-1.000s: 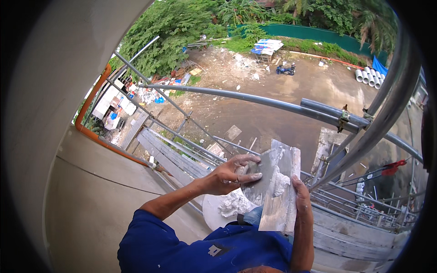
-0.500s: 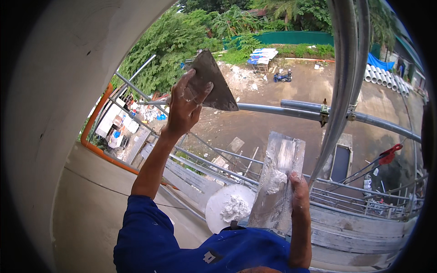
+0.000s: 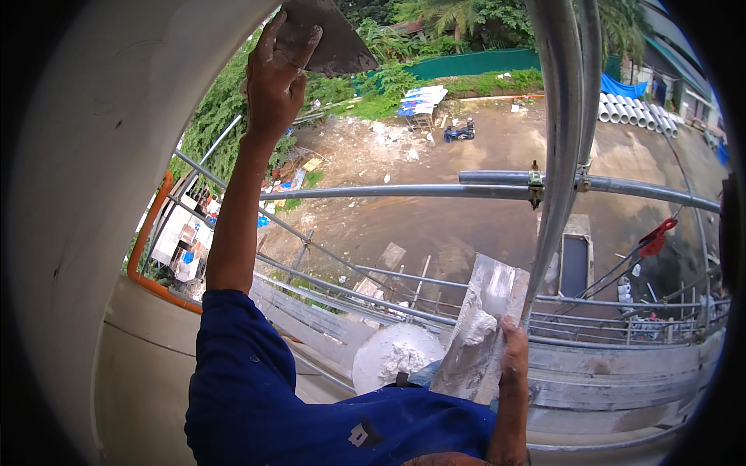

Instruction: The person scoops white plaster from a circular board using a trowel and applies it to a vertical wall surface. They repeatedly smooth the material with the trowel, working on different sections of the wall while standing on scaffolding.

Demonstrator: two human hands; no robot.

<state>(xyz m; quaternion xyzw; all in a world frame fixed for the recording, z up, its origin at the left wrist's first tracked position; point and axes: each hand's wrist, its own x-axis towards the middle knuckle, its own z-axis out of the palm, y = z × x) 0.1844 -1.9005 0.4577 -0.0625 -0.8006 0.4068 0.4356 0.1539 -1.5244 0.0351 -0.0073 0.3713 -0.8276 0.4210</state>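
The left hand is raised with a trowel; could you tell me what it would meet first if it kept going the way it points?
Probably the pale curved wall: the left hand points up with the trowel right beside it. Depth is unclear.

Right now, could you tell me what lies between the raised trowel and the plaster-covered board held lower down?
In the head view, a horizontal grey scaffold tube crosses between the dark flat trowel and the plaster-smeared grey board.

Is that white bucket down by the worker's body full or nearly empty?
Nearly empty, it seems. The white bucket shows a mostly bare bottom with one lump of white plaster in it. The blue shirt hides its near edge.
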